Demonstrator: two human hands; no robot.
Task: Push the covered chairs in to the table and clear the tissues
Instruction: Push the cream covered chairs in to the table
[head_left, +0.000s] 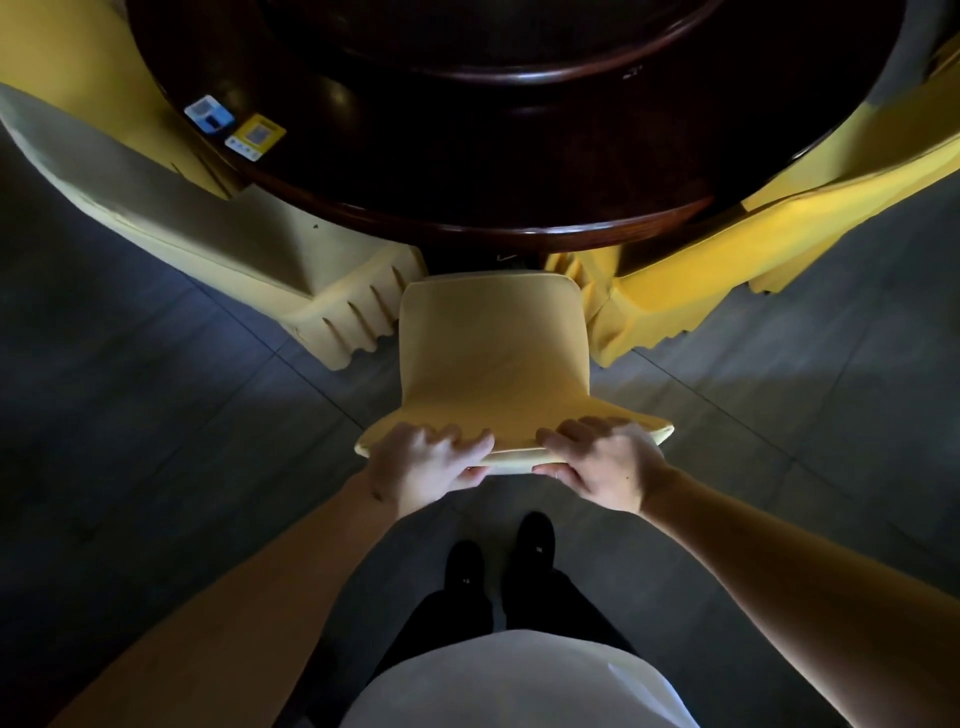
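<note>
A chair in a yellow fabric cover (493, 353) stands straight in front of me, its backrest facing me and its seat tucked under the rim of the dark round wooden table (467, 223). My left hand (431, 462) grips the top edge of the backrest on the left, fingers over the front and thumb behind. My right hand (602, 462) grips the same edge on the right. No tissues are visible on the part of the table that shows.
Two more covered chairs flank this one, a pale yellow chair (208, 228) on the left and a brighter yellow chair (727, 260) on the right. Two small cards (234, 124) lie on the table's left edge. A raised turntable (493, 41) fills the table's middle. Grey floor tiles (156, 441) surround me.
</note>
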